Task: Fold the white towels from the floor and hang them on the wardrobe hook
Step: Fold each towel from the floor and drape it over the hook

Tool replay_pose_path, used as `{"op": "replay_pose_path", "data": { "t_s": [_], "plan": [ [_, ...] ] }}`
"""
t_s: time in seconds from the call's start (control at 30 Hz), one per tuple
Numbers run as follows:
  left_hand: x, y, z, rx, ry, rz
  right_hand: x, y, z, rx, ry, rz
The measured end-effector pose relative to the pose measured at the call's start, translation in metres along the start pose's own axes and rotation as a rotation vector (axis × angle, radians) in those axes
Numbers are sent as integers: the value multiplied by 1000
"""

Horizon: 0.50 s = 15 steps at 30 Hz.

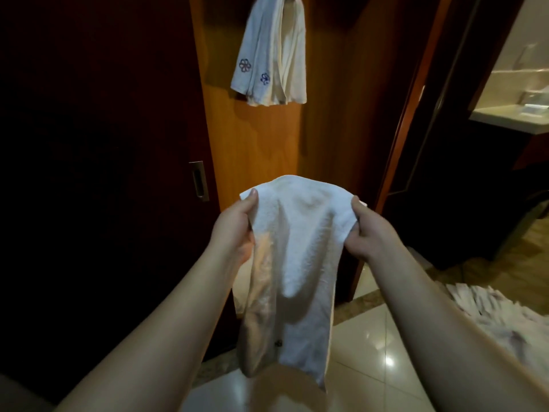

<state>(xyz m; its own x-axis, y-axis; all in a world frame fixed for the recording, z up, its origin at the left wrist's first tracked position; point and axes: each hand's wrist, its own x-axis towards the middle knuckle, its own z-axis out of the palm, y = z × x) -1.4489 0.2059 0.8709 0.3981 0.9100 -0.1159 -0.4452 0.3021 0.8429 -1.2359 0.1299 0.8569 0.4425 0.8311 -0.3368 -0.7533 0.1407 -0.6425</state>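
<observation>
Hanging doubled over between both hands, a white towel (300, 263) droops in front of the person at about waist level, its fold at the top and its loose ends reaching down toward the floor tiles (371, 346). A small dark mark, probably embroidery, shows near its lower edge, though it is too small to make out. The left hand (237, 230) grips the top left corner, thumb on the near face and the fingers curled behind the cloth. The right hand (367, 230) pinches the top right corner in the same way, thumb on top and the fabric bunched under it. Both forearms reach up from the bottom of the view.

Above and beyond the held towel, a second white towel (267, 55) with two purple flower emblems near its lower left edge already hangs on the orange-brown wardrobe panel (258, 138); whatever holds it sits at the top edge of the view and is barely visible. The two towels are well apart, with bare wood between them.

Left of the panel stands a dark sliding door (98, 144) with a recessed metal handle (198, 180) near its right edge. To the right, a dark door frame (407, 129) separates the wardrobe from a lit bathroom counter (505, 117). On the floor at the lower right lies a blurred heap of white cloth (493, 310), partly hidden behind the right forearm.
</observation>
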Motion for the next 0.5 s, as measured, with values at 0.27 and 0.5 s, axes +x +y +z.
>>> {"op": "replay_pose_path", "data": {
  "t_s": [0.27, 0.5],
  "plan": [
    [-37, -23, 43, 120, -151, 111, -68, 44, 39, -522, -115, -425],
    [-44, -30, 48, 186, -147, 96, -80, 39, 39, -527, 0, -453]
  ]
}}
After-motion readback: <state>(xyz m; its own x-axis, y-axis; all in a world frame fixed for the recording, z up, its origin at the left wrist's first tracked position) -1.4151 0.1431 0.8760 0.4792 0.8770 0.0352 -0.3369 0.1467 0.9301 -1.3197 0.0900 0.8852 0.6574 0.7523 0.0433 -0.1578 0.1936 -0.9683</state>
